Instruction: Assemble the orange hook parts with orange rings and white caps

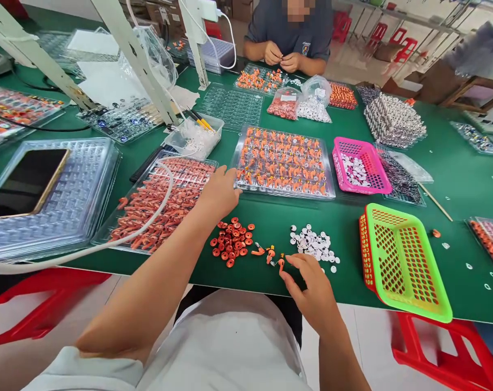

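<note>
My left hand [219, 194] reaches to the left edge of a clear tray [285, 191] filled with rows of small curved orange parts. Its fingers bend at that edge, and the tips are partly hidden. Near the table's front edge, my right hand [314, 288] pinches a small curved orange part [281, 263] between thumb and index finger. Two similar pieces lie just left of it, an orange part [270, 254] and another orange part [258, 251]. A pile of red-orange discs [231, 241] lies to their left. White discs [316, 244] are scattered beyond my right hand.
A tray of reddish parts [157, 209] lies under my left forearm, crossed by a white cable [165, 201]. Rightward stand a pink basket [362, 187] and a green basket [405, 239]. A phone [24, 182] rests on stacked trays. Opposite sits a co-worker [289, 41].
</note>
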Available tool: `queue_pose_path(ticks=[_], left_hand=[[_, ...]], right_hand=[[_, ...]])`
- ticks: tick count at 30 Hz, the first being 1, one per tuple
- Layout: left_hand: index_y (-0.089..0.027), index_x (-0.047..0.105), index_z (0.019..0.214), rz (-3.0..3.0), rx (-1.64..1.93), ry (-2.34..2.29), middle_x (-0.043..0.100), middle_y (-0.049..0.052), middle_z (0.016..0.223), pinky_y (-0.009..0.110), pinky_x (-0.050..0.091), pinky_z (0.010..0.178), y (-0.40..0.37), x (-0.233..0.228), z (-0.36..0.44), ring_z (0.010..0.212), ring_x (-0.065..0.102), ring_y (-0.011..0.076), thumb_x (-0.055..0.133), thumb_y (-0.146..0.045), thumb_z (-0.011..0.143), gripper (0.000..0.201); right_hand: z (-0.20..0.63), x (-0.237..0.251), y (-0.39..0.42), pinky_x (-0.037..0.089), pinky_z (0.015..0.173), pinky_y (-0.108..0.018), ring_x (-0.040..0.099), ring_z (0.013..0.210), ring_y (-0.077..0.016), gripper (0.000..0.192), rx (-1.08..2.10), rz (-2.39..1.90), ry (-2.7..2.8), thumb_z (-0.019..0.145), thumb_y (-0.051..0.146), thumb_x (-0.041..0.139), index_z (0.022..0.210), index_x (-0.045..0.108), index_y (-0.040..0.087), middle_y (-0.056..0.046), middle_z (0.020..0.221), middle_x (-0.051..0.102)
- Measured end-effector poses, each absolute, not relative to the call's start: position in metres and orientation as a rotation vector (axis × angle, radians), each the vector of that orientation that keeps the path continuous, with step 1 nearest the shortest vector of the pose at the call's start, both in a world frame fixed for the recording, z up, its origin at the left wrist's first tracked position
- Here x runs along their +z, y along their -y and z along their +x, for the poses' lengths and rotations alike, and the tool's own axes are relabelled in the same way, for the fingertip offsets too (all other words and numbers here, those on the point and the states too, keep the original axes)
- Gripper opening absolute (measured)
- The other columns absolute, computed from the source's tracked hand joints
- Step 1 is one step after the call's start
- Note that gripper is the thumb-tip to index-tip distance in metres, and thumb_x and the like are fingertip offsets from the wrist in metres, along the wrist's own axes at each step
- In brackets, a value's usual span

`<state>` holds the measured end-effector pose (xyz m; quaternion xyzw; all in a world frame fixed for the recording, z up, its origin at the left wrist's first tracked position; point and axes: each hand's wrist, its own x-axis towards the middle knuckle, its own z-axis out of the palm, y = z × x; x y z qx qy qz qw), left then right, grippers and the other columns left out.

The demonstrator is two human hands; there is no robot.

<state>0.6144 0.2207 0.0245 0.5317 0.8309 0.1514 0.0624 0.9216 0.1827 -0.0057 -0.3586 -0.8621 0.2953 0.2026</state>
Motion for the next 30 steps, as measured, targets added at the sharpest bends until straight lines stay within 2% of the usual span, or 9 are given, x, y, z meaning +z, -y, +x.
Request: queue_pose_path(ticks=[2,6,11,14,19,26,30], left_hand=[[-0.004,0.046,0.140,1.699,0.545,-2.459,0.042,0.025,0.148,0.048,0.033,0.117,-0.200,0.025,0.627,0.141,0.037,0.0352,0.062,-0.019,0.090,0.055],[-0.012,0.052,0.134,2.002,0.806,-2.085,0.056,0.017,0.136,0.048,0.043,0.109,-0.147,0.016,0.661,0.129,0.049,0.0291,0.057,-0.020,0.093,0.042],[-0.017,0.066,0.110,1.968,0.753,-1.968,0.064,0.010,0.110,0.046,0.049,0.092,-0.110,-0.001,0.690,0.107,0.052,0.0272,0.064,-0.019,0.089,0.021],[-0.019,0.069,0.096,1.936,0.717,-1.976,0.065,0.007,0.098,0.047,0.045,0.086,-0.109,-0.006,0.694,0.098,0.051,0.0264,0.063,-0.016,0.090,0.010],[-0.021,0.070,0.091,1.964,0.764,-1.932,0.066,0.005,0.091,0.046,0.040,0.084,-0.116,-0.006,0.693,0.095,0.050,0.0259,0.058,-0.014,0.092,0.015],[-0.021,0.071,0.092,1.987,0.853,-1.877,0.067,0.005,0.094,0.048,0.042,0.089,-0.123,-0.013,0.693,0.099,0.050,0.0263,0.062,-0.012,0.090,0.012],[-0.021,0.071,0.094,1.957,0.886,-1.847,0.067,0.005,0.097,0.049,0.042,0.092,-0.122,-0.011,0.692,0.102,0.051,0.0274,0.065,-0.013,0.088,0.012]], right_hand=[[0.920,-0.008,-0.179,0.055,0.075,-0.036,0.062,0.096,-0.0240,0.021,0.776,-1.026,2.424,0.099,0.026,0.053,0.119,0.058,0.023,-0.009,0.108,0.061],[0.910,-0.014,-0.175,0.055,0.068,-0.035,0.063,0.086,-0.0232,0.022,0.718,-1.036,2.466,0.100,0.028,0.050,0.119,0.058,0.020,-0.010,0.102,0.060],[0.903,-0.017,-0.176,0.053,0.061,-0.033,0.062,0.081,-0.0230,0.019,0.601,-1.027,2.533,0.101,0.025,0.044,0.112,0.058,0.020,-0.009,0.097,0.060],[0.902,-0.017,-0.176,0.052,0.062,-0.033,0.062,0.078,-0.0218,0.020,0.545,-0.995,2.564,0.102,0.021,0.040,0.109,0.059,0.021,-0.008,0.092,0.061],[0.901,-0.019,-0.174,0.054,0.062,-0.032,0.063,0.076,-0.0203,0.021,0.590,-1.016,2.494,0.101,0.019,0.041,0.112,0.059,0.022,-0.007,0.092,0.063],[0.896,-0.014,-0.175,0.056,0.065,-0.032,0.065,0.080,-0.0208,0.017,0.646,-1.165,2.190,0.101,0.026,0.046,0.108,0.061,0.023,-0.007,0.095,0.064],[0.894,-0.016,-0.178,0.057,0.068,-0.033,0.065,0.084,-0.0213,0.020,0.656,-1.132,2.278,0.101,0.024,0.044,0.114,0.060,0.023,-0.008,0.099,0.064]])
